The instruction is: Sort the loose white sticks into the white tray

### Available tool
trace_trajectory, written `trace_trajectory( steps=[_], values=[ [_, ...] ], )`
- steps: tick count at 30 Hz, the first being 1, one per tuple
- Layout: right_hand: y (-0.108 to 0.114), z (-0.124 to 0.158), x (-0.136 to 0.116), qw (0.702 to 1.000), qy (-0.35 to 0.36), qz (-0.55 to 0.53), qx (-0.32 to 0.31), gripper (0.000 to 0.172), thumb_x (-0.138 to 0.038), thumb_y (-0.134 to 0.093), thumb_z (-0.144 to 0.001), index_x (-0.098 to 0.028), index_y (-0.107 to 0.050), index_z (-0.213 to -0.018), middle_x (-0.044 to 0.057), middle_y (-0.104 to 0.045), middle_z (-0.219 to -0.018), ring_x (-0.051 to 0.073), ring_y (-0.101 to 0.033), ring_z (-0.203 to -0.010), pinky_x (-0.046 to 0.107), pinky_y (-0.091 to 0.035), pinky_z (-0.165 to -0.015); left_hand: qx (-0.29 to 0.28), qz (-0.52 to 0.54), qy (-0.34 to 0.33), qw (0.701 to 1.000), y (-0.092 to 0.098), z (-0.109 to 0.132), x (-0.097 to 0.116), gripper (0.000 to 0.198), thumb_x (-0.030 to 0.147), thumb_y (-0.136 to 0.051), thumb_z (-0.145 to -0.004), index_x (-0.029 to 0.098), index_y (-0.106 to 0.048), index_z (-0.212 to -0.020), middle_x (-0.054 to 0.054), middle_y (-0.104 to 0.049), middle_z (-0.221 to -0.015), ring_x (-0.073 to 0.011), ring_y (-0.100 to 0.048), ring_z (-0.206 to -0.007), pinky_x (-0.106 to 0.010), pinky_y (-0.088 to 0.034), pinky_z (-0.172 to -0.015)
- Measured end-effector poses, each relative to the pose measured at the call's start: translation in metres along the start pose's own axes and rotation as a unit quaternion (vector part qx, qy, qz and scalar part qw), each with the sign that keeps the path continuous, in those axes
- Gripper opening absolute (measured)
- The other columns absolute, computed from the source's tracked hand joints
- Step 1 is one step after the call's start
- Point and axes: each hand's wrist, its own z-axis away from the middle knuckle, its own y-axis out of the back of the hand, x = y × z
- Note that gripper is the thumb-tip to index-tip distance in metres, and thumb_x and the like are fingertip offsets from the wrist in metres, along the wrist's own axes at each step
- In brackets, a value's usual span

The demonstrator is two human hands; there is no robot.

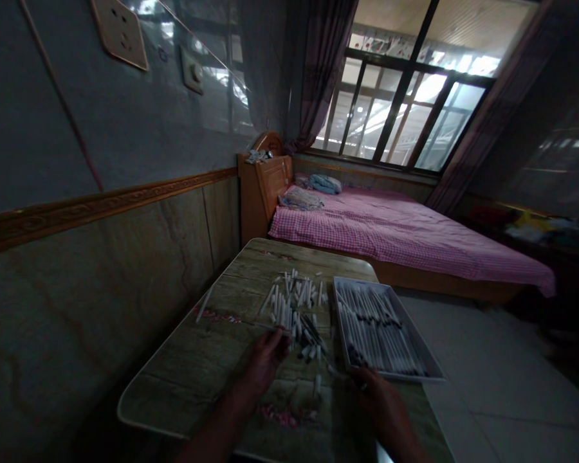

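My left hand (269, 357) reaches over a small table (193, 366), fingers curled at the near edge of a loose pile of white pen parts (294, 305); what its fingertips grip is too dark to name. My right hand (379, 399) is at the near corner of a shallow white tray (429, 363) filled with several long pens laid in rows. Its fingers are pinched on a thin stick-like piece (335, 372) beside the tray. One white cap (317, 384) lies alone between the two hands.
A single white stick (203, 304) lies near the table's left edge by the wall. Beyond the table stands a bed with a pink checked cover (395, 235) and wooden headboard (265, 183). Tiled floor (502, 386) opens to the right. Window and curtains behind.
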Motion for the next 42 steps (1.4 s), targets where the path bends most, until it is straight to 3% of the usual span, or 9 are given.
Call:
trace_trajectory(
  steps=[5, 9, 13, 18, 23, 32, 39, 42],
  values=[
    [-0.023, 0.003, -0.030, 0.999, 0.037, 0.008, -0.014, 0.032, -0.020, -0.048, -0.085, -0.025, -0.067, -0.111, 0.005, -0.066, -0.111, 0.017, -0.065, -0.094, 0.023, -0.045, -0.078, -0.009, -0.015, -0.006, 1.000, -0.002, 0.002, 0.000, 0.022, 0.016, -0.084, -0.065, 0.014, -0.067, -0.080, 0.001, -0.071, -0.068, -0.0114, -0.068, -0.060, -0.018, -0.052, -0.050],
    [-0.032, -0.004, -0.051, 0.998, 0.023, 0.055, -0.023, 0.039, -0.015, -0.046, -0.087, -0.026, -0.063, -0.120, 0.006, -0.065, -0.115, 0.016, -0.066, -0.094, 0.021, -0.045, -0.077, -0.005, -0.020, -0.005, 1.000, -0.003, 0.003, 0.000, 0.025, 0.016, -0.085, -0.063, 0.014, -0.067, -0.079, 0.001, -0.071, -0.068, -0.0115, -0.068, -0.059, -0.017, -0.051, -0.049],
    [-0.033, -0.008, -0.052, 0.992, -0.019, 0.123, -0.005, 0.045, -0.011, -0.042, -0.087, -0.026, -0.058, -0.127, 0.009, -0.060, -0.125, 0.019, -0.067, -0.095, 0.024, -0.047, -0.071, -0.005, -0.014, -0.002, 1.000, -0.003, 0.003, 0.000, 0.027, 0.017, -0.087, -0.060, 0.014, -0.067, -0.078, 0.001, -0.071, -0.067, -0.0117, -0.068, -0.059, -0.018, -0.052, -0.050],
    [-0.033, -0.007, -0.050, 0.986, -0.018, 0.165, -0.002, 0.038, -0.009, -0.042, -0.087, -0.024, -0.065, -0.113, 0.009, -0.064, -0.117, 0.020, -0.065, -0.096, 0.024, -0.045, -0.070, 0.005, -0.004, 0.000, 1.000, -0.003, 0.001, 0.000, 0.026, 0.016, -0.087, -0.060, 0.014, -0.067, -0.077, 0.001, -0.071, -0.066, -0.0113, -0.067, -0.056, -0.018, -0.052, -0.049],
    [-0.033, -0.018, -0.063, 0.986, 0.007, 0.168, -0.010, 0.041, -0.009, -0.046, -0.086, -0.026, -0.061, -0.120, 0.007, -0.063, -0.115, 0.018, -0.066, -0.092, 0.022, -0.043, -0.069, 0.008, -0.004, 0.003, 1.000, -0.005, 0.003, 0.002, 0.022, 0.015, -0.085, -0.062, 0.014, -0.067, -0.074, 0.001, -0.071, -0.066, -0.0113, -0.067, -0.057, -0.018, -0.052, -0.049],
    [-0.053, -0.053, -0.077, 0.983, 0.085, 0.161, 0.026, 0.032, -0.017, -0.049, -0.089, -0.026, -0.063, -0.117, 0.007, -0.061, -0.110, 0.017, -0.063, -0.089, 0.023, -0.042, -0.070, 0.016, -0.003, 0.000, 1.000, -0.004, 0.003, 0.001, 0.019, 0.013, -0.083, -0.065, 0.014, -0.066, -0.075, 0.001, -0.072, -0.069, -0.0119, -0.068, -0.059, -0.019, -0.054, -0.052],
    [-0.041, -0.065, -0.078, 0.976, 0.032, 0.216, 0.029, 0.030, -0.010, -0.046, -0.088, -0.023, -0.068, -0.104, 0.009, -0.062, -0.106, 0.021, -0.059, -0.093, 0.027, -0.040, -0.071, 0.014, -0.006, 0.000, 1.000, -0.004, 0.002, 0.001, 0.020, 0.014, -0.084, -0.064, 0.015, -0.066, -0.074, 0.001, -0.071, -0.067, -0.0113, -0.067, -0.058, -0.018, -0.052, -0.050],
    [-0.039, -0.068, -0.085, 0.972, 0.052, 0.225, 0.044, 0.027, -0.011, -0.050, -0.086, -0.023, -0.068, -0.102, 0.009, -0.062, -0.109, 0.022, -0.057, -0.099, 0.028, -0.040, -0.076, 0.014, -0.008, 0.005, 1.000, -0.005, 0.002, 0.002, 0.020, 0.016, -0.083, -0.065, 0.015, -0.067, -0.077, 0.001, -0.071, -0.068, -0.0116, -0.068, -0.059, -0.018, -0.053, -0.051]
  ],
)
